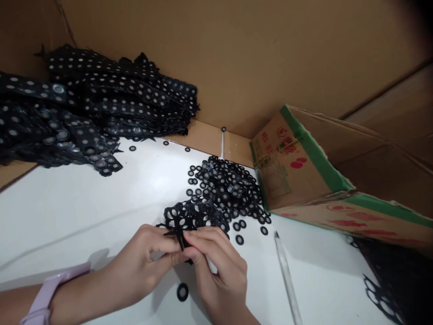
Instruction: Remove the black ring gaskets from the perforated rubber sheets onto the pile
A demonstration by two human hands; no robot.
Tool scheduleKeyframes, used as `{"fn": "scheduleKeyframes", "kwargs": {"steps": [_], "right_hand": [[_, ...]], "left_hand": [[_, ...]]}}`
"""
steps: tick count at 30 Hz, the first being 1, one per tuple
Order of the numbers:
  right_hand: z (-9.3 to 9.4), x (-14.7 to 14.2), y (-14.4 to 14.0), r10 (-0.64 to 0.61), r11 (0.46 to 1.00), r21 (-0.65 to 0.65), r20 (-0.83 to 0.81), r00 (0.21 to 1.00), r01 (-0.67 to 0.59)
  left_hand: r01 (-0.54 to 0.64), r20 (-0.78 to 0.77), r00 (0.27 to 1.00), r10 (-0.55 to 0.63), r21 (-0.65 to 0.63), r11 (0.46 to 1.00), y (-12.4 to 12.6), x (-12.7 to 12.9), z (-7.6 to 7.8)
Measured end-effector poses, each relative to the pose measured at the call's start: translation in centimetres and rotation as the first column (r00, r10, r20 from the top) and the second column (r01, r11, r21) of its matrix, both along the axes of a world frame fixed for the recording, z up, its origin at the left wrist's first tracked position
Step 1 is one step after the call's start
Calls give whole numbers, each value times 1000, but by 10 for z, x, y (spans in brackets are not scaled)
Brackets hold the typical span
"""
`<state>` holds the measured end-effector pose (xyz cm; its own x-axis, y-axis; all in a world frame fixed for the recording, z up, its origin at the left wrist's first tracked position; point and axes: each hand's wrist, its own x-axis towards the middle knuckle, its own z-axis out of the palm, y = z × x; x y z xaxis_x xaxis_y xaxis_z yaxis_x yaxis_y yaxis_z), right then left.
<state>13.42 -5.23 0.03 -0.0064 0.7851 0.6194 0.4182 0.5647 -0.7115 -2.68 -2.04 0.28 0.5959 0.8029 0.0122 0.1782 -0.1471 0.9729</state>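
A black rubber sheet with punched-out holes is pinched between my two hands, low in the middle of the head view. My left hand, with a lilac band on its wrist, grips the sheet's left edge between thumb and forefinger. Close beside it, my right hand grips the same edge, fingertips almost touching. Part of the sheet is hidden behind my fingers. Just beyond, a heap of black rubber rings lies on the white table. One loose ring rests below my hands.
Stacks of black perforated sheets lie at the back left. An open cardboard box with green edging stands on the right. A pen-like stick lies right of my hands. Black sheet scraps sit at lower right. Cardboard walls enclose the back.
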Motion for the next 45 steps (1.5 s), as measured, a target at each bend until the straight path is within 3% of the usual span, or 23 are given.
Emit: {"fn": "scheduleKeyframes", "kwargs": {"steps": [4,7,12,17,20,24,26,30,36,41,45], "right_hand": [[1,7,4,60,998,29,44,997,-61],[2,10,4,99,995,6,89,991,-100],[-3,1,-1,-23,998,56,185,982,13],[-7,-11,-1,-101,994,56,230,968,90],[-8,-11,2,-110,994,27,215,970,106],[-4,8,11,30,999,18,237,971,-36],[0,19,14,124,992,-18,269,955,-123],[8,27,13,116,991,-96,251,961,-94],[6,19,4,66,995,-92,221,973,-47],[5,18,1,171,976,-157,132,976,-150],[9,23,3,239,948,-246,126,963,-203]], "left_hand": [[39,78,996,-31,-100,994,0,-1,0],[49,24,999,-47,-64,997,0,-3,0],[35,8,999,-35,32,999,0,-1,4],[5,-60,998,4,156,988,-5,-2,-5],[11,-82,997,1,152,988,-4,-2,-6],[37,-91,995,-41,-44,998,4,-3,4],[24,-78,997,-30,-83,996,8,-4,7],[8,-119,993,-8,-3,1000,10,-6,5],[31,-137,990,-27,27,999,8,-6,6],[130,-84,988,-131,-15,991,11,-9,15],[237,-136,965,-225,78,968,15,-13,20]]}}
